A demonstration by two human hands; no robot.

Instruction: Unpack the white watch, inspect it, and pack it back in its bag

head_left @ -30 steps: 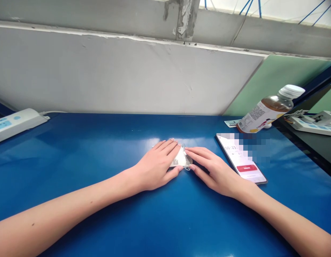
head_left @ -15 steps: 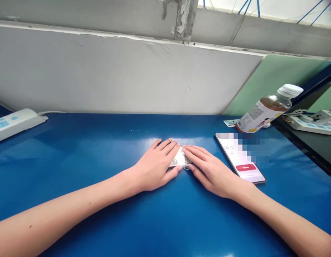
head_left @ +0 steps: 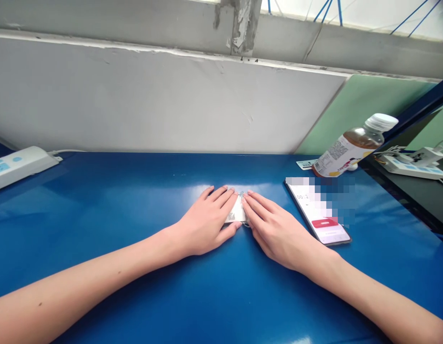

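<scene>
A small flat white packet (head_left: 237, 212) with a clear, crinkled edge lies on the blue table, mostly covered by my hands. My left hand (head_left: 210, 220) rests flat over its left part, fingers stretched out and thumb along its near edge. From the right, my right hand (head_left: 278, 228) lies over the packet's right end, its fingers straight and close together, the fingertips near those of my left hand. Beneath my right fingers, the packet's right end is hidden.
A phone (head_left: 319, 215) with a lit screen lies right of my right hand. Behind it stand a bottle (head_left: 345, 150) with a white cap and a small card (head_left: 305, 165). Power strips sit at the left (head_left: 22, 165) and right (head_left: 415, 165). A grey wall (head_left: 153, 105) closes the back.
My right hand has rolled over and shifted slightly left, covering more of the packet's right end. My left hand stays in place. The view has shifted a little.
</scene>
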